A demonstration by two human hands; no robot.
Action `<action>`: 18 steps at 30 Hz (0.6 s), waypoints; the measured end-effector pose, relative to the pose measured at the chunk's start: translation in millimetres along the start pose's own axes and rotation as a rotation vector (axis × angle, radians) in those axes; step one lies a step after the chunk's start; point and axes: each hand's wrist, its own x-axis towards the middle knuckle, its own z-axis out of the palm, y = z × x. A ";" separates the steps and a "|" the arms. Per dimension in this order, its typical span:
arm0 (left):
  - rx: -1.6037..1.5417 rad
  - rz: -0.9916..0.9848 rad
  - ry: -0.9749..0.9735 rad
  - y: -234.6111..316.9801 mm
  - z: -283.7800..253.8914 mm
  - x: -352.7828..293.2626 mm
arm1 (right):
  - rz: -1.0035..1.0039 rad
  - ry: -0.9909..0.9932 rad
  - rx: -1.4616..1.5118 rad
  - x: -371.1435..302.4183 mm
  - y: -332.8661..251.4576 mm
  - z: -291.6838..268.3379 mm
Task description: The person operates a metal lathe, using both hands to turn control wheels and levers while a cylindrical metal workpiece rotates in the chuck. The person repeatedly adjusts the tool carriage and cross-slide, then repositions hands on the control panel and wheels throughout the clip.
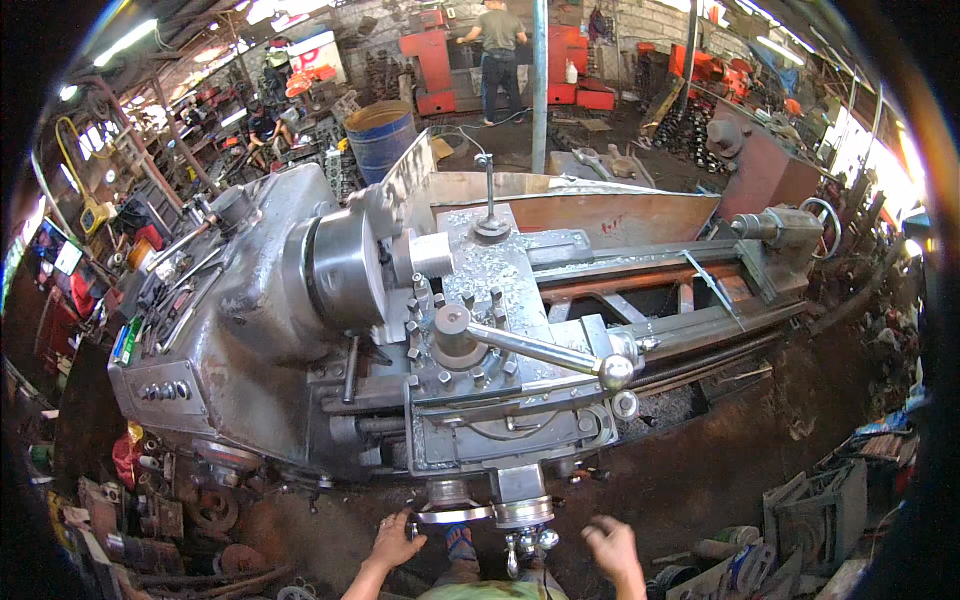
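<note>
Handwheel (pixel 455 514) of the lathe (pixel 420 330): it sits at the near face of the carriage, low in the frame, directly ahead of you. Your left hand (pixel 393 543) reaches up from the lower edge, wrist bent back, fingers spread and curled toward the wheel's left rim; contact appears to be at the fingertips only, though whether they actually grip the rim cannot be told. Your right hand (pixel 612 547) is raised beside it, well apart from the left, palm turned down, fingers loosely bent and holding nothing. It hangs just right of the small crank handle (pixel 527 545) with its ball knobs, not touching it. Both forearms are cut off by the bottom edge. The lower part of the handwheel is hidden behind your left hand and the carriage apron. Metal chips (pixel 480 265) cover the cross slide beyond the long lever (pixel 540 350).
</note>
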 end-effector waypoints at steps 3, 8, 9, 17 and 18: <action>0.044 0.052 0.024 -5.9 3.9 15.4 | -0.030 -0.311 0.103 -48.3 -31.9 33.8; 0.050 0.067 -0.028 -15.5 5.8 35.0 | 0.073 -0.317 0.166 -68.3 -71.7 80.9; 0.024 0.071 -0.056 -16.8 6.1 37.5 | 0.149 -0.285 0.113 -68.2 -73.7 88.7; 0.018 0.092 -0.105 -28.6 14.2 51.7 | 0.258 0.062 0.326 -56.1 -45.0 136.6; -0.001 0.093 -0.118 -30.7 15.1 53.4 | 0.261 0.037 0.479 -55.8 -43.7 139.2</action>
